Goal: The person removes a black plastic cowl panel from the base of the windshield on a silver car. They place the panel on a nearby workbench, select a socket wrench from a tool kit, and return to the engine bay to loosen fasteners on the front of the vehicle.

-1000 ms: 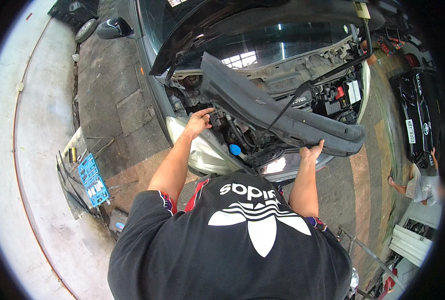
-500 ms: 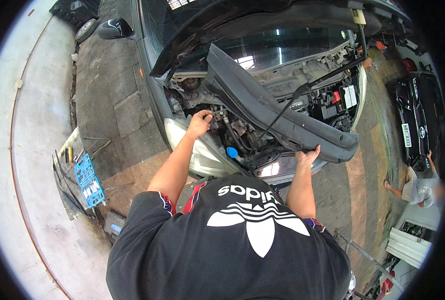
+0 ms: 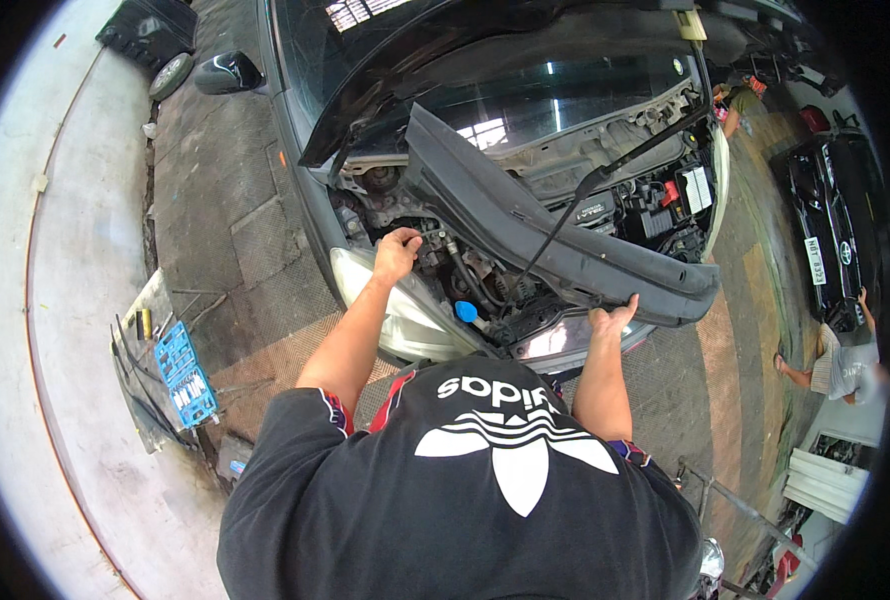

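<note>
Head view: a person stands at the nose of a dark car with its black hood (image 3: 525, 40) raised. A long, dark-grey moulded plastic panel (image 3: 515, 210) lies slantwise over the open engine bay, its far-left end tipped up before the windscreen, its near-right end out past the front edge.

Right hand (image 3: 615, 317): grip closed on the panel's near edge, thumb up against the face, other fingers mostly hidden. Left hand (image 3: 395, 255): fingers curled above the bay, just behind the cloudy clear headlamp (image 3: 400, 310), apart from the panel; whether they pinch something small cannot be told from where I stand.

Step in hand, in my judgement: supporting the loose panel one-handed while the left attends to the bay. Shifting it further would call for a second hold toward the raised end and a level carry.

Clearances: the thin black prop rod (image 3: 593, 182) crosses in front of the panel and is the tightest obstruction; the hood limits upward room. Beyond the near-right end, open floor (image 3: 730, 350) gives the freest way out.
</note>
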The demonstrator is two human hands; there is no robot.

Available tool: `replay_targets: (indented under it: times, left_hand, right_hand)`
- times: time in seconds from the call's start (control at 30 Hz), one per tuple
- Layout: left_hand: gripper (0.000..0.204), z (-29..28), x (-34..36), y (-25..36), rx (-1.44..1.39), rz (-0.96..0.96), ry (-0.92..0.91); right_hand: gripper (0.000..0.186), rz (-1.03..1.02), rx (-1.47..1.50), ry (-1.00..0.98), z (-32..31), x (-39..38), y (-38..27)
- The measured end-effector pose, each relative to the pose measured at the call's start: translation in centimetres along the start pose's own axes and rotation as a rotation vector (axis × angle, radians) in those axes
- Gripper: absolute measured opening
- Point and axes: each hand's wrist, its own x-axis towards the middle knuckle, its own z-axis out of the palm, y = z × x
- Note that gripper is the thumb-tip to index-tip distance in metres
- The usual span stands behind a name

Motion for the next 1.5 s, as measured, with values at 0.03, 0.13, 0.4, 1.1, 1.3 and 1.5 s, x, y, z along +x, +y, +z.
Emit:
replay_targets:
  times: [0.03,0.13,0.4,1.1,1.3,1.5]
  left_hand:
    - [0.025,0.1,0.0,0.1,0.022,0.009,0.002]
    - [0.031,0.1,0.0,-0.5,0.119,0.067,0.028]
    - [0.037,0.8,-1.6,1.2,0.333,0.129,-0.006]
    - [0.031,1.1,-1.3,2.7,0.711,0.319,0.040]
    - [0.033,1.8,-1.4,4.1,0.569,0.200,-0.036]
    - [0.046,1.3,-0.3,4.0,0.583,0.244,-0.053]
  right_hand:
    - [0.067,0.002,-0.010,0.005,0.0,0.1,-0.2]
    - [0.066,0.025,-0.025,0.022,0.5,0.2,-0.8]
    - [0.065,-0.071,-0.081,-0.040,1.3,1.4,-4.3]
    - [0.044,-0.414,-0.388,0.004,15.0,2.9,0.0]
    - [0.047,-0.391,-0.418,0.178,15.2,5.2,0.3]
    - [0.054,-0.387,-0.415,0.154,16.9,6.9,1.0]
